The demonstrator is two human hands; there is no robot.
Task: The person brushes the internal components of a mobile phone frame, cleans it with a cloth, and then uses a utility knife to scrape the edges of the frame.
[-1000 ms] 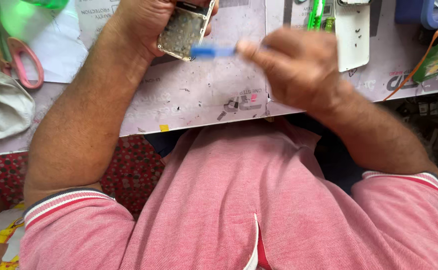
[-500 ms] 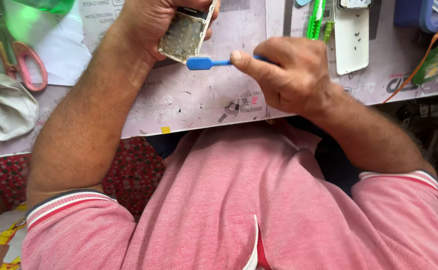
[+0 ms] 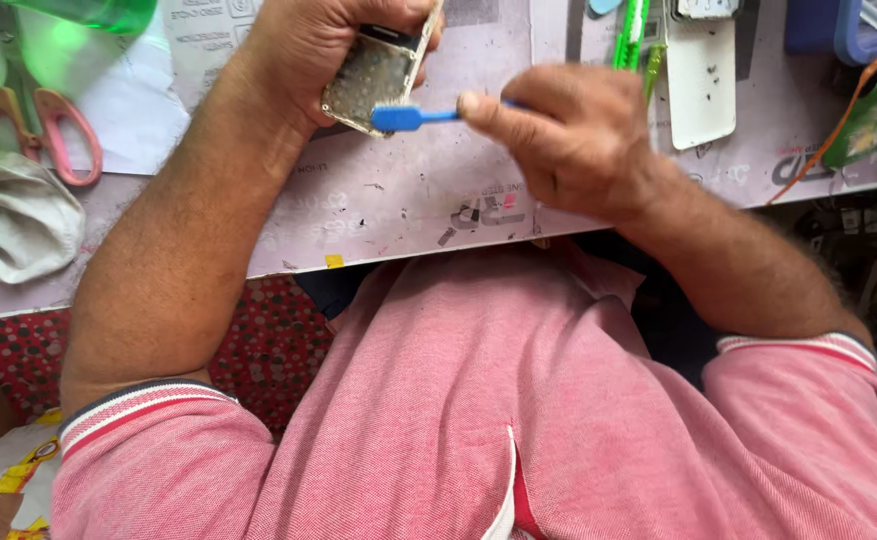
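The blue brush [image 3: 410, 118] has slid back toward the phone part [image 3: 370, 78]. Its head now touches the bottom corner, just under the left hand [image 3: 333, 45]. The right hand [image 3: 563, 135] came closer, its thumb pinching further up the handle.

An opened phone [image 3: 373, 75] is held above the table [image 3: 378, 200] in the left hand [image 3: 333, 45], with a small brush [image 3: 413, 117] laid against its lower edge from the right hand [image 3: 568, 140]. Scissors [image 3: 43, 125] and a crumpled cloth [image 3: 8, 220] lie far left; a flat cover panel [image 3: 700, 80] lies right.
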